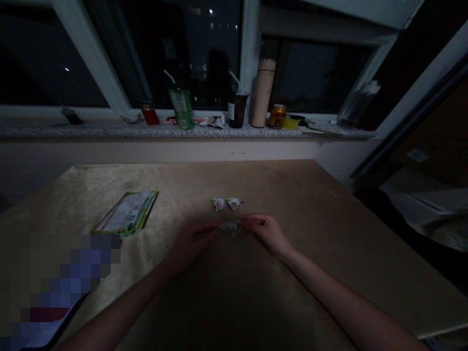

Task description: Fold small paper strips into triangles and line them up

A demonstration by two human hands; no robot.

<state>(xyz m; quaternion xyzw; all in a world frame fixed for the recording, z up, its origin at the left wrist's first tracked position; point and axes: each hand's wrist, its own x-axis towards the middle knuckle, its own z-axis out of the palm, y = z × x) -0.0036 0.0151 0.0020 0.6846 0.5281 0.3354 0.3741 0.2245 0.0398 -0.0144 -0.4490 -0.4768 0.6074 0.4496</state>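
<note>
Both my hands meet over the middle of the brown table (292,204). My left hand (192,242) and my right hand (265,233) pinch a small folded paper piece (230,227) between their fingertips, each at one end. Just beyond it, two more small folded paper pieces (226,204) lie side by side on the table. A green printed leaflet (127,212) lies flat to the left, apart from both hands.
A blurred-out object (54,287) sits at the table's near left corner. On the stone window sill (109,127) stand a green drink cup with a straw (181,106), a dark cup (237,109), a tall beige flask (263,92), an orange can (277,116) and a small red jar (149,113).
</note>
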